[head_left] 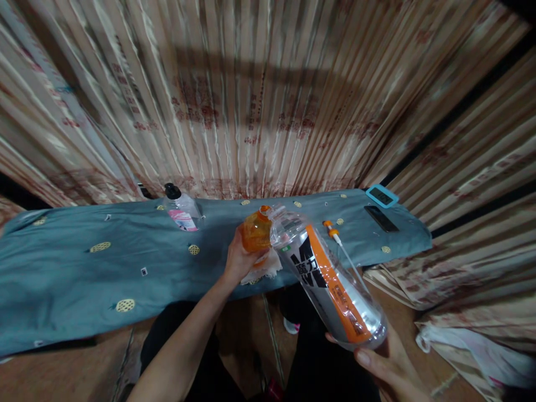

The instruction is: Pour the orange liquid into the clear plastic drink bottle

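A striped curtain is seen filling the background, and below it a long table is covered by a blue-grey cloth dotted with small yellow patterns. A large clear bottle with an orange-and-black label is held tilted over the near edge of the table, its open mouth brought against the mouth of a small orange bottle. The base of the large bottle is gripped by the right hand, with the fingers curled underneath it. The small orange bottle is clasped by the left hand, whose fingers are wrapped around its side, and a crumpled white tissue is seen just below it. Further left on the cloth a black-capped bottle with a pink label is lying. To the right, a black phone, a small teal-framed device and an orange-tipped pump tube are placed.
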The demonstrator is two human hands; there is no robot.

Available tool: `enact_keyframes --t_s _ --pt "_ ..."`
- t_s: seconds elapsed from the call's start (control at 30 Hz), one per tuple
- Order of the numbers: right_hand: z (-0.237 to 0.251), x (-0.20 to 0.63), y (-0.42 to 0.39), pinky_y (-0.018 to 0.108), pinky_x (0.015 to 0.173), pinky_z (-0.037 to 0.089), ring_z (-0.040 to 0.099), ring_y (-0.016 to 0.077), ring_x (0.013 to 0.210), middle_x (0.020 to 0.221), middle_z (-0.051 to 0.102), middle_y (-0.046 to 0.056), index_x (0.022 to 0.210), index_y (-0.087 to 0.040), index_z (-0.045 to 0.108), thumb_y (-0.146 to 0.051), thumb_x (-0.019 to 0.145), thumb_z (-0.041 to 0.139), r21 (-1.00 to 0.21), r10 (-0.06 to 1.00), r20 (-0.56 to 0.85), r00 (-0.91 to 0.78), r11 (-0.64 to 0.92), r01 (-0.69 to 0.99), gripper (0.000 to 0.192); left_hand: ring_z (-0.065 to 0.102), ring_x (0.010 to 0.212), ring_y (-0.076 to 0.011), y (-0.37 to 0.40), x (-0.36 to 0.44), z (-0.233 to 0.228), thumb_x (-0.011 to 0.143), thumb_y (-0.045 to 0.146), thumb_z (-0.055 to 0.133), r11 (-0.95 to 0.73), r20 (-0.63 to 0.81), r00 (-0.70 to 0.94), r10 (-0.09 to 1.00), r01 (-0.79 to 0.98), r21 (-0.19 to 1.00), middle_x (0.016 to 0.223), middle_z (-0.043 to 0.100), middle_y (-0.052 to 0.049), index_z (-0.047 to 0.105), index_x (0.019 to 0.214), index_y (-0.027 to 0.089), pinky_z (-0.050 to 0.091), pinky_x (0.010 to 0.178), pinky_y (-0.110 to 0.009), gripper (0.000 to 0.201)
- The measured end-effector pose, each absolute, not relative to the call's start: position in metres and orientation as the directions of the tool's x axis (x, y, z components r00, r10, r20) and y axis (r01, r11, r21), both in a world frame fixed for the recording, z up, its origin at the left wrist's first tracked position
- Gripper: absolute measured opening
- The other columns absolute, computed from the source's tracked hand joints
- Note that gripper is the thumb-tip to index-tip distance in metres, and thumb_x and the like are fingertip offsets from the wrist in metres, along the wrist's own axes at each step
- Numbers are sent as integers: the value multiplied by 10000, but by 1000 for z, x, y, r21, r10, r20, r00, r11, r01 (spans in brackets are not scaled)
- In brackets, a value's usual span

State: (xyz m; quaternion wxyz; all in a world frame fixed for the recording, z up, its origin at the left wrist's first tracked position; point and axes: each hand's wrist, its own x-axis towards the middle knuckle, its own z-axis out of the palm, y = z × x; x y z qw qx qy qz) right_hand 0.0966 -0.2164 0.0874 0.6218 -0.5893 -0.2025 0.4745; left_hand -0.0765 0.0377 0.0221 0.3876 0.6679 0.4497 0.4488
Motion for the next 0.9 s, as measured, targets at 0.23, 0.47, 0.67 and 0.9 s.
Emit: enact_keyframes --t_s 0.23,0.47,0.67,0.9 --pt "94 92 -212 426 839 535 725 290 893 1091 732 69 1272 -298 484 -380 579 874 -918 833 -322 450 -159 -363 800 641 1012 -256 37 -76 26 583 358 780 -268 223 189 956 260 928 1102 643 -61 440 1192 201 519 875 -384 715" --pt "90 91 -208 389 809 568 708 278 955 1098 734 52 1256 -300 495 -346 580 880 -930 865 -262 428 -107 -353 779 637 1025 -263 36 -76 27 578 368 784 -270 227 190 955 248 930 1123 638 -72 438 1198 203 516 882 -391 729" --pt "96 86 -206 368 780 569 729 257 824 1006 753 35 1317 -290 468 -401 532 894 -942 858 -263 441 -130 -310 900 636 1031 -266 38 -77 26 586 398 782 -299 253 200 947 252 920 1132 638 -75 446 1206 200 512 888 -393 732" --pt "91 82 -206 429 942 495 658 331 1070 1173 696 97 1310 -254 479 -432 481 899 -958 821 -253 512 -140 -250 946 641 1018 -264 38 -77 27 596 404 779 -303 252 206 946 276 912 1115 646 -67 448 1205 198 518 881 -390 723"
